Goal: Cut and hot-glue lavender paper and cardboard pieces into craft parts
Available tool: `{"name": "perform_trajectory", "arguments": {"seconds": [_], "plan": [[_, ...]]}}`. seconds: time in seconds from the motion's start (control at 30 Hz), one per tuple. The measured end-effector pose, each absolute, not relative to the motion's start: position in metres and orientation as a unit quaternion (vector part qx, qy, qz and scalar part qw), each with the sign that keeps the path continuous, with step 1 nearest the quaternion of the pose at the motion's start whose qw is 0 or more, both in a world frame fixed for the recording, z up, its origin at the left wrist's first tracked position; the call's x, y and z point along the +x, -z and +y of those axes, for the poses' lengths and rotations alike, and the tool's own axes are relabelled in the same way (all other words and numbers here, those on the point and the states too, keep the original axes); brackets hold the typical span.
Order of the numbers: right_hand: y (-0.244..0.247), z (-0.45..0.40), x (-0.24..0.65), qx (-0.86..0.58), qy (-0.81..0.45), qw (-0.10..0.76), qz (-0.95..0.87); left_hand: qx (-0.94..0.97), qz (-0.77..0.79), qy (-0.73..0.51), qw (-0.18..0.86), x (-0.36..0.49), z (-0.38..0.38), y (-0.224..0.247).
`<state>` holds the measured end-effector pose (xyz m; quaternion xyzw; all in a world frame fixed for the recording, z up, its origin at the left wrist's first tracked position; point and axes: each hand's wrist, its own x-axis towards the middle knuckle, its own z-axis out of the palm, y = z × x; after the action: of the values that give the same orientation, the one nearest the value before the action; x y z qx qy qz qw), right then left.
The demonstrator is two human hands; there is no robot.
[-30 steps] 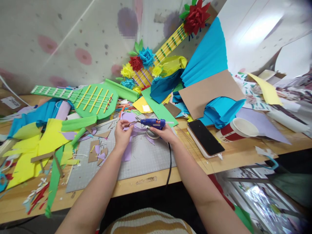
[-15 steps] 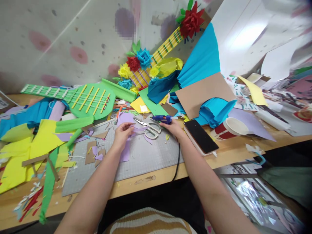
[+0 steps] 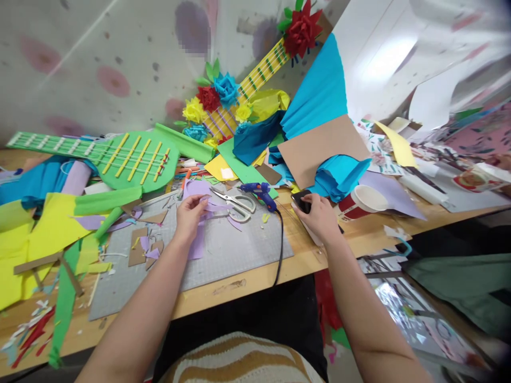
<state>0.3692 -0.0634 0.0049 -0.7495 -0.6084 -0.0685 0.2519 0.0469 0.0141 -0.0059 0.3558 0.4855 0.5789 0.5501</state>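
Note:
My left hand [image 3: 191, 217] is closed in a pinch on a thin strip of purple paper [image 3: 217, 207] over the grey cutting mat [image 3: 239, 250]. Under and behind it lie larger pieces of purple paper [image 3: 195, 247]. My right hand [image 3: 320, 217] has its fingers closed over a black phone [image 3: 299, 203] at the right of the mat, covering most of it. Between the hands, scissors [image 3: 235, 204] with pale handles rest with blades toward my left hand. A blue glue gun [image 3: 259, 194] lies just beyond them, its black cord running to the table's front edge.
A red-and-white paper cup [image 3: 359, 203] stands right of my right hand. At the back are a green paper guitar [image 3: 139, 162], a yellow one with paper flowers [image 3: 259, 77], brown cardboard [image 3: 319, 146] and blue crepe paper [image 3: 319, 90]. Yellow paper [image 3: 56, 229] and scraps cover the left.
My right hand has let go of the glue gun, which now lies on the mat, and moved right onto the phone. My left hand keeps its pinch. The view has turned slightly right.

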Motion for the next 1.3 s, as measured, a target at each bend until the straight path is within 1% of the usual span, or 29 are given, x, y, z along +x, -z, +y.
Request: {"name": "perform_trajectory", "arguments": {"seconds": [0.17, 0.33, 0.4, 0.47, 0.6, 0.7, 0.87, 1.1, 1.3], "plan": [[-0.006, -0.065, 0.368, -0.75, 0.077, 0.256, -0.605, 0.349, 0.491, -0.587, 0.541, 0.048, 0.012, 0.005], [-0.018, -0.065, 0.333, -0.746, 0.087, 0.3, -0.587, 0.344, 0.488, -0.598, 0.534, 0.048, 0.012, 0.005], [-0.021, -0.065, 0.311, -0.717, 0.043, 0.303, -0.627, 0.347, 0.491, -0.597, 0.531, 0.048, 0.012, 0.007], [-0.021, -0.062, 0.288, -0.666, -0.029, 0.304, -0.68, 0.352, 0.495, -0.597, 0.524, 0.048, 0.012, 0.009], [-0.017, -0.047, 0.245, -0.613, -0.14, 0.29, -0.722, 0.359, 0.507, -0.606, 0.497, 0.047, 0.012, 0.011], [-0.015, -0.029, 0.22, -0.579, -0.121, 0.278, -0.757, 0.376, 0.512, -0.602, 0.484, 0.047, 0.011, 0.01], [-0.011, -0.002, 0.194, -0.539, -0.091, 0.303, -0.78, 0.379, 0.495, -0.588, 0.515, 0.049, 0.008, 0.008], [0.005, 0.009, 0.187, -0.542, -0.191, 0.349, -0.74, 0.355, 0.459, -0.582, 0.57, 0.049, 0.008, 0.012], [0.011, 0.008, 0.192, -0.571, -0.277, 0.42, -0.648, 0.355, 0.479, -0.588, 0.547, 0.048, 0.009, 0.01]]}}
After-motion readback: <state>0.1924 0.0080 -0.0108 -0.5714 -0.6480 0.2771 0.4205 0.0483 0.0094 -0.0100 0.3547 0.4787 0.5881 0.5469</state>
